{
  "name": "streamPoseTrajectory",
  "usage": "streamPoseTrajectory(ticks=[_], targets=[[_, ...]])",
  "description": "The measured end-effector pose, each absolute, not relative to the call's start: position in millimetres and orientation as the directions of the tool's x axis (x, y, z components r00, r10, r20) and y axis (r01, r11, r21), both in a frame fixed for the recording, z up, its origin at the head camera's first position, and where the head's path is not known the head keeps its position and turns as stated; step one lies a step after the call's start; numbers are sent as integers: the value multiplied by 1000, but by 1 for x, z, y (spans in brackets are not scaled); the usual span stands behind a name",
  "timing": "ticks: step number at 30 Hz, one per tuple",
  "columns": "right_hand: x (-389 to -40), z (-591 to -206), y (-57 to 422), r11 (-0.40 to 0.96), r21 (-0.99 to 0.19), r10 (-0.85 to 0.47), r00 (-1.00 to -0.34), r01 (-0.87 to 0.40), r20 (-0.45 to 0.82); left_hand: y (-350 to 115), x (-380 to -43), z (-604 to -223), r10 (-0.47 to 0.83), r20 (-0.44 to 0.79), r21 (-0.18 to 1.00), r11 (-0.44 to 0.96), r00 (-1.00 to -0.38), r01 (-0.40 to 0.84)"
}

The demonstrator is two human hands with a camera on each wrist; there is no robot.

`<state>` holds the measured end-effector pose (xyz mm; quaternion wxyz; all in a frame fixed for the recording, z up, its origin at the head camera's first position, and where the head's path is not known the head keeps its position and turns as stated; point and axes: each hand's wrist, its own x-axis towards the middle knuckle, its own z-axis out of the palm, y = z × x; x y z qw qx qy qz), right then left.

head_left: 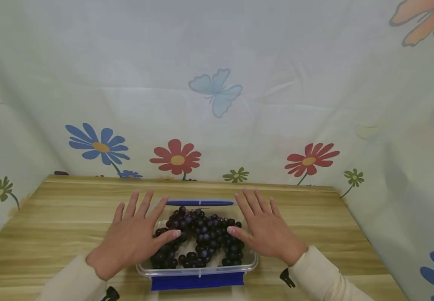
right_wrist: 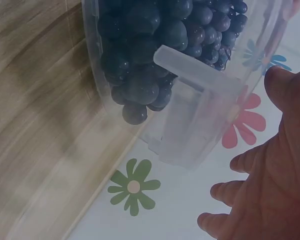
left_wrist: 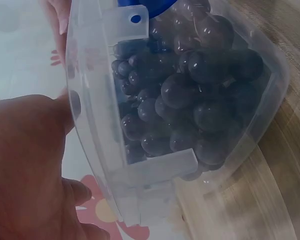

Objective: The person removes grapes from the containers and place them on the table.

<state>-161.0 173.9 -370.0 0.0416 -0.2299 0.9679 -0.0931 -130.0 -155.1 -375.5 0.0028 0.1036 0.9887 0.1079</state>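
A clear plastic container (head_left: 198,271) with blue clasps holds bunches of dark grapes (head_left: 205,234). Over its left side my left hand (head_left: 132,238) is spread palm down, fingers straight and thumb reaching above the grapes. My right hand (head_left: 267,234) mirrors it at the right side, its thumb over the rim. In the left wrist view, the left hand (left_wrist: 30,160) is beside the container wall (left_wrist: 97,125). The right wrist view has the right hand (right_wrist: 270,175) outside the container, fingers extended. Neither hand grips anything.
The container stands on a wood-grain table (head_left: 70,209). Behind the table hangs a pale cloth (head_left: 145,96) printed with flowers and butterflies, and more of it flanks both sides. A blue clasp (head_left: 198,281) juts from the container's near side, another blue clasp (head_left: 200,203) from its far side.
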Motion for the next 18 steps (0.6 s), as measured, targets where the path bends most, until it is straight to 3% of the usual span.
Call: streamPoseTrajectory(ticks=[18], targets=[[-158,-378,176,875,-233,-449,-891,-424,-66,-171,-127,-386,198,-18,243,952,-980,188]])
